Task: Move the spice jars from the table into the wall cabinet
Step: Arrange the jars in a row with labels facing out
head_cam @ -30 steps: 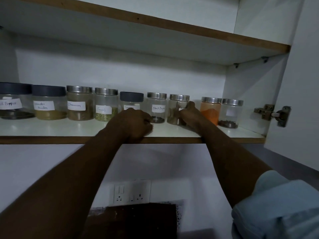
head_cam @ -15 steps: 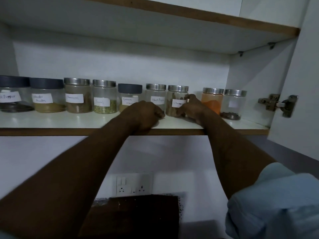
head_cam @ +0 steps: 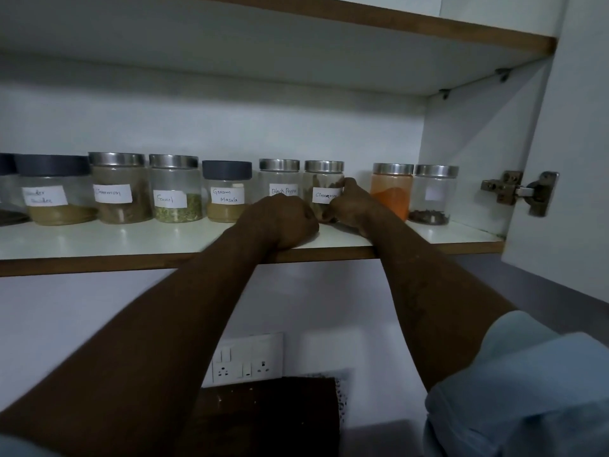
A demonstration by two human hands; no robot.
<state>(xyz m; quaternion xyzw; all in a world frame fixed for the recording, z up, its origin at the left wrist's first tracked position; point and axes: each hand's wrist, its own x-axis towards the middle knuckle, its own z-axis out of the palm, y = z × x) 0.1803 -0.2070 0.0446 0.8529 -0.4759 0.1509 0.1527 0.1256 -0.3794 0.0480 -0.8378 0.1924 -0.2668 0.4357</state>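
A row of labelled spice jars stands on the white cabinet shelf (head_cam: 99,239). My right hand (head_cam: 352,206) grips the steel-lidded jar labelled Cinnamon (head_cam: 324,184), thumb and fingers round its right side and base. My left hand (head_cam: 280,222) is a closed fist resting on the shelf's front, in front of the Black Pepper jar (head_cam: 280,179), holding nothing I can see. To the left stand the Garam Masala jar (head_cam: 226,189), the Fennel jar (head_cam: 174,189) and another Cinnamon jar (head_cam: 118,189).
An orange powder jar (head_cam: 392,189) and a nearly empty clear jar (head_cam: 433,192) stand right of my right hand. The open cabinet door (head_cam: 566,159) with its hinge (head_cam: 520,191) hangs at the right. An upper shelf (head_cam: 329,18) runs overhead. A wall socket (head_cam: 247,357) sits below.
The view has shifted down and closer. My right hand has turned the Cinnamon jar so its label faces front. My left fist slid right along the shelf edge.
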